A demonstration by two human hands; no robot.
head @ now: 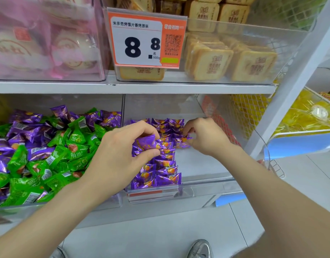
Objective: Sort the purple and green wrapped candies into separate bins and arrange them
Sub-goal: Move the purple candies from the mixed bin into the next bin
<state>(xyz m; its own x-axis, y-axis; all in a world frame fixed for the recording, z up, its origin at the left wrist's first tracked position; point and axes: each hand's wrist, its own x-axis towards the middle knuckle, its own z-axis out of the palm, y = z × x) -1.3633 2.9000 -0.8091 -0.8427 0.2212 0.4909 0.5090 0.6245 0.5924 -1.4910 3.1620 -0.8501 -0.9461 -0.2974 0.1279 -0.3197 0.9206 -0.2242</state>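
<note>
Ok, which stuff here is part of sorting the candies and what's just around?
Job:
mixed bin
purple candies
green candies
right bin
left hand
right hand

Just around:
price tag
toast packs
pink packs
yellow sweets
</note>
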